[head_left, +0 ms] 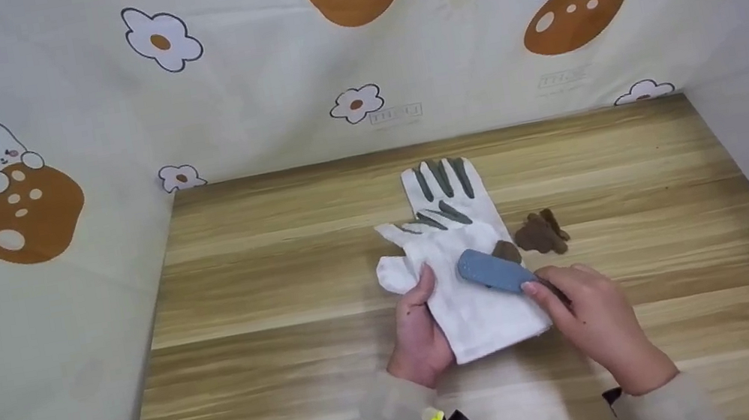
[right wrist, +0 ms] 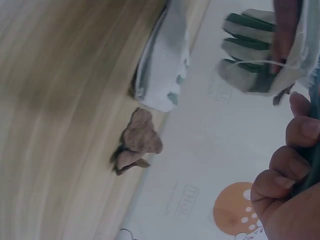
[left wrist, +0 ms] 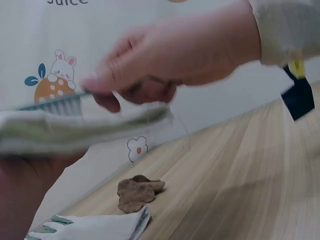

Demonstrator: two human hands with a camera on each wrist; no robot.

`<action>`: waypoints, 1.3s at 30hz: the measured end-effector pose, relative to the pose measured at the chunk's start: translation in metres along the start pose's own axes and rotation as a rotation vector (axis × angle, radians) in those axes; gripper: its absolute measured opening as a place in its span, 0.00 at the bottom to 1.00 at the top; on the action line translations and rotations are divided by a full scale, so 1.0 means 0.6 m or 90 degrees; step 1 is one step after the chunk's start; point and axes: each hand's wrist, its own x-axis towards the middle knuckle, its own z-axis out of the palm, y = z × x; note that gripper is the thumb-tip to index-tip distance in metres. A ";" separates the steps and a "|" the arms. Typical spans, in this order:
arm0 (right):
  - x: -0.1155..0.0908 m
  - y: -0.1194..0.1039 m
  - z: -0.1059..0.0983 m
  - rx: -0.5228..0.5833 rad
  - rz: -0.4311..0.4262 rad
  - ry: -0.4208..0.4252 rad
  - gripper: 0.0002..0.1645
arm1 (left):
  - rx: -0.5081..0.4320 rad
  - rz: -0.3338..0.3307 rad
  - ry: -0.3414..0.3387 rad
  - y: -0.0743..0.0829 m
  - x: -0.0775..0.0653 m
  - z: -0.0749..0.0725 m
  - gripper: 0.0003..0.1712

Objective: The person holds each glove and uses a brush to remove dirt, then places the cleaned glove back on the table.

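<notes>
My left hand grips a white work glove with green between its fingers, thumb on top, raised off the table in the left wrist view. A brown patch shows on the glove beside a blue brush. My right hand holds the brush by its handle, fingers curled round it in the right wrist view. Bristles point down at the glove; whether they touch it I cannot tell. A second white and green glove lies on the table behind, partly hidden by the held one.
Right of the gloves, a lumpy brown clay-like piece lies on the wood-grain table. Pale cloth printed with rabbits and flowers stands as walls at the back and sides.
</notes>
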 end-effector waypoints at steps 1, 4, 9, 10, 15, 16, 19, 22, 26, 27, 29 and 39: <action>-0.001 0.004 0.000 -0.003 0.010 -0.007 0.08 | -0.001 -0.003 -0.002 0.001 0.000 0.001 0.25; -0.007 0.016 -0.001 0.000 0.040 -0.023 0.09 | -0.002 -0.011 0.005 0.003 0.000 0.000 0.24; -0.014 0.030 -0.006 0.002 0.089 -0.063 0.14 | -0.010 -0.005 0.017 0.004 0.002 -0.002 0.22; -0.015 0.032 -0.008 0.001 0.097 -0.066 0.14 | -0.012 0.000 0.019 0.004 0.003 -0.003 0.22; -0.017 0.041 -0.018 0.000 0.114 -0.058 0.13 | -0.007 0.012 0.035 0.005 0.011 -0.003 0.21; -0.017 0.041 -0.019 0.001 0.114 -0.050 0.13 | -0.004 0.011 0.040 0.005 0.012 -0.002 0.21; -0.015 0.034 -0.019 0.004 0.096 -0.016 0.12 | 0.001 0.001 0.041 0.001 0.015 -0.001 0.22; -0.016 0.025 -0.014 -0.001 0.047 -0.001 0.10 | 0.001 -0.011 0.033 -0.002 0.016 0.001 0.23; -0.017 0.019 -0.010 -0.018 0.026 -0.030 0.10 | 0.002 -0.019 0.013 -0.005 0.016 0.004 0.23; -0.016 0.020 -0.010 -0.022 0.034 -0.040 0.10 | 0.002 -0.018 0.010 -0.005 0.015 0.005 0.23; -0.014 0.023 -0.012 -0.024 0.054 -0.053 0.11 | 0.005 -0.011 0.010 -0.005 0.015 0.005 0.24; -0.012 0.062 -0.019 -0.010 0.098 -0.063 0.16 | 0.013 -0.001 0.037 -0.010 0.045 0.005 0.23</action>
